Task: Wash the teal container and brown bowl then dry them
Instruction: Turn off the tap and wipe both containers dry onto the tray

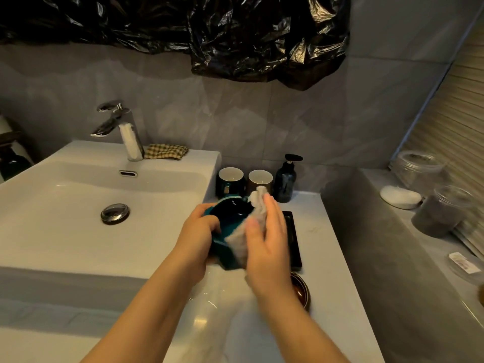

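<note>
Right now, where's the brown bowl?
Head view: the brown bowl sits on the counter to the right of the sink. It is just nearer than the black tray and partly hidden under the right forearm.

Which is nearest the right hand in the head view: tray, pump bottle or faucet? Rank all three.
1. Tray, on the counter just right of the right hand.
2. Pump bottle, behind the hand, by the wall.
3. Faucet, far left at the back.
</note>
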{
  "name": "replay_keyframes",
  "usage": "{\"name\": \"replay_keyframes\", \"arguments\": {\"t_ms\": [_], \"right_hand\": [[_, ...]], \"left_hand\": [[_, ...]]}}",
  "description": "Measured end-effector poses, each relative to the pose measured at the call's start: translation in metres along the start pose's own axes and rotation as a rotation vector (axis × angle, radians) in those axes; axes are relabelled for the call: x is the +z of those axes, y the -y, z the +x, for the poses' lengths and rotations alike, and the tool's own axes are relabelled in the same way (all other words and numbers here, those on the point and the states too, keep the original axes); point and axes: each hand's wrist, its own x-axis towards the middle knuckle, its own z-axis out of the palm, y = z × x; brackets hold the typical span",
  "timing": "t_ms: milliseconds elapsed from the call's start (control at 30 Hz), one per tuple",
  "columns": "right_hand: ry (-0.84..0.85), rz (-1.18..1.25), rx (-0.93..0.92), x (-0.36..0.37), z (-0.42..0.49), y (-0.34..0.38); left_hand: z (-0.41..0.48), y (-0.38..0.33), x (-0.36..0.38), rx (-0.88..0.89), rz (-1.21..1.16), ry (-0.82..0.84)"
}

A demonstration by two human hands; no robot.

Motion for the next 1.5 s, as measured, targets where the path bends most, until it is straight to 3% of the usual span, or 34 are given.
{"name": "replay_keyframes", "arguments": {"t_ms": [133,200,300,400,500,600,733,867,967,1067,1133,1267,1400,1500], "right_hand": [[0.209,0.291,0.355,-0.035,0.032,0.019],[0.212,0.315,0.402,-0.034,0.029,0.015],[0.062,0.319,0.244,-0.009,0.006,-0.001],[0.022,0.14,0.019,0.009,-0.014,-0.004],[0.082,0.073,0.154,-0.013,0.006,0.009],[0.29,0.256,0.42,-0.039,0.034,0.028],[0.178,0.262,0.322,-0.028,0.026,0.023],[0.067,-0.015,0.137,0.008,-0.005,-0.002],[-0.022,-0.002,0.204,-0.001,0.002,-0.002],[0.121,0.079,0.395,-0.024,0.021,0.007],[0.162,-0.052,0.365,-0.029,0.025,0.007],[0.06,-0.324,0.265,-0.033,0.031,0.002],[0.138,-0.37,0.344,-0.034,0.029,-0.005],[0.138,-0.482,0.297,-0.03,0.024,-0.014]], "left_hand": [[-0.008,-0.004,-0.002,0.085,0.229,0.151],[-0.006,-0.009,-0.003,0.114,0.218,0.132],[-0.001,-0.009,0.0,0.056,0.014,-0.003],[0.001,-0.001,0.003,-0.021,-0.111,-0.06],[-0.006,0.004,-0.003,0.033,0.082,0.048],[-0.012,-0.001,-0.005,0.085,0.243,0.207],[-0.003,-0.004,-0.004,0.1,0.081,0.077],[0.005,0.005,0.004,0.111,-0.14,-0.167],[-0.005,0.01,0.005,0.245,0.042,-0.096],[-0.009,0.01,-0.003,0.403,0.359,0.063],[-0.006,0.006,-0.006,0.44,0.36,0.07],[-0.002,0.007,-0.008,0.275,0.249,0.21],[-0.006,0.018,-0.01,-0.149,-0.277,0.362],[-0.006,0.029,-0.007,-0.263,-0.479,0.396]]}}
